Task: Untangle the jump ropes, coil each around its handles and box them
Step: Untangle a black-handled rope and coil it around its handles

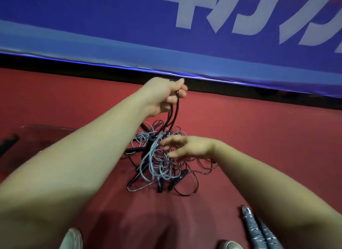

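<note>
A tangle of grey and black jump ropes [159, 159] lies on the red floor, with several black handles [178, 180] sticking out of it. My left hand [164, 97] grips a loop of black rope [174, 115] and holds it up above the pile. My right hand [185, 147] hovers with fingers spread at the right side of the tangle, touching the grey strands. A coiled grey rope wrapped around its handles [254, 228] lies at the lower right.
A clear plastic box [37, 135] sits on the floor at the left, behind my left forearm. A blue banner [129, 26] with white lettering runs along the back. My shoes [72, 239] show at the bottom edge.
</note>
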A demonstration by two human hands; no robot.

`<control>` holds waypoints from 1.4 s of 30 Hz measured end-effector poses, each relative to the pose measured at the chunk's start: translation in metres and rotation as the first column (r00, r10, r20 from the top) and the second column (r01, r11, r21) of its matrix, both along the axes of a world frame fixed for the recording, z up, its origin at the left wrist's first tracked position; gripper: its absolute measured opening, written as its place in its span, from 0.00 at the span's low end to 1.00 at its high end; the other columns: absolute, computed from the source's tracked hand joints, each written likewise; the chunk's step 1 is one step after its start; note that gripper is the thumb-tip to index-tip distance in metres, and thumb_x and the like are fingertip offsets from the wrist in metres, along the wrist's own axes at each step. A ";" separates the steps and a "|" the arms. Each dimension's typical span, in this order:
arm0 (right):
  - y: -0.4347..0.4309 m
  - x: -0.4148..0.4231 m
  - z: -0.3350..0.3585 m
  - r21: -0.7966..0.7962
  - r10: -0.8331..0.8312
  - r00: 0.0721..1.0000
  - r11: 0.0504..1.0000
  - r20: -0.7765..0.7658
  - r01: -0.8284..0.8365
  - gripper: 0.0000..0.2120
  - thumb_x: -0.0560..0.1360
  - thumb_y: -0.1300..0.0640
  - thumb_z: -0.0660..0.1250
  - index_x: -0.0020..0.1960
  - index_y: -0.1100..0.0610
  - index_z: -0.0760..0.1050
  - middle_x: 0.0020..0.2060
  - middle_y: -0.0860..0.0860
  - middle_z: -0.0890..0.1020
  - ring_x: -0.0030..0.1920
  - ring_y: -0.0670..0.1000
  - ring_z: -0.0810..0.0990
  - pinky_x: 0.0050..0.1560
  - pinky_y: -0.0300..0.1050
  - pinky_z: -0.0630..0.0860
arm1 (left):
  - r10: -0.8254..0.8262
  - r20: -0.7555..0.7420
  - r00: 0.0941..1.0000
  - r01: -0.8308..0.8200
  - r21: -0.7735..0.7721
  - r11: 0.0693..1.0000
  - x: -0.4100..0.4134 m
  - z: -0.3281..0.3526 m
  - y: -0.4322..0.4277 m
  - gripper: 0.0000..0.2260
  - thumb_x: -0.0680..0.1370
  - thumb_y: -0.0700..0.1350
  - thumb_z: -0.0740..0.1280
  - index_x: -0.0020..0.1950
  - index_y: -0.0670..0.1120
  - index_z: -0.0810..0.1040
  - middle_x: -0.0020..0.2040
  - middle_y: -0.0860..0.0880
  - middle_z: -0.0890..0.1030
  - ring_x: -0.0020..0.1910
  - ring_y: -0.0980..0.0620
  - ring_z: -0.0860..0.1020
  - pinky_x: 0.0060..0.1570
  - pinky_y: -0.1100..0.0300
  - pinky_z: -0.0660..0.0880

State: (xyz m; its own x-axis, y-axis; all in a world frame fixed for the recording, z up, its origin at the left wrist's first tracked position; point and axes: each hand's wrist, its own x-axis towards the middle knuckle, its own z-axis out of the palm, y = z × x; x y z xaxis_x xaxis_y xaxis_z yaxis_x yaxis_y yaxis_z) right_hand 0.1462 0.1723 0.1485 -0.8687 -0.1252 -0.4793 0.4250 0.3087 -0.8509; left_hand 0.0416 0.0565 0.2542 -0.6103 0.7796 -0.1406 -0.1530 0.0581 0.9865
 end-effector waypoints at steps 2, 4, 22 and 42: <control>-0.017 -0.008 -0.002 0.206 0.039 0.989 0.979 -0.143 -0.009 0.04 0.78 0.58 0.64 0.52 0.50 0.73 0.45 0.44 0.77 0.44 0.40 0.75 0.48 0.32 0.73 | -0.024 -0.052 0.998 0.022 -0.026 0.999 0.004 0.011 0.002 0.10 0.81 0.48 0.61 0.43 0.46 0.76 0.27 0.56 0.78 0.18 0.62 0.63 0.20 0.70 0.55; -0.026 -0.020 0.001 0.384 -0.053 0.946 0.905 -0.318 0.180 0.09 0.77 0.50 0.65 0.40 0.51 0.70 0.34 0.43 0.74 0.35 0.42 0.72 0.38 0.35 0.69 | -0.018 -0.082 0.996 0.015 -0.041 0.999 0.003 0.016 0.000 0.10 0.81 0.48 0.61 0.43 0.46 0.76 0.28 0.56 0.78 0.18 0.61 0.63 0.20 0.70 0.56; -0.025 -0.030 0.028 0.392 0.050 0.904 0.910 -0.424 0.133 0.14 0.78 0.56 0.64 0.51 0.69 0.78 0.47 0.65 0.81 0.41 0.52 0.77 0.45 0.43 0.74 | 0.034 -0.023 0.999 -0.034 -0.005 0.999 -0.024 0.017 -0.029 0.09 0.81 0.48 0.61 0.45 0.44 0.74 0.31 0.54 0.81 0.19 0.61 0.62 0.19 0.70 0.56; -0.033 -0.055 0.157 -0.846 -0.838 0.474 0.443 -0.272 0.298 0.13 0.83 0.60 0.53 0.41 0.61 0.69 0.31 0.53 0.76 0.25 0.46 0.72 0.27 0.35 0.72 | -0.011 -0.262 0.965 0.020 0.034 0.999 -0.058 -0.049 -0.057 0.17 0.80 0.56 0.56 0.54 0.49 0.79 0.44 0.51 0.82 0.21 0.58 0.58 0.22 0.67 0.58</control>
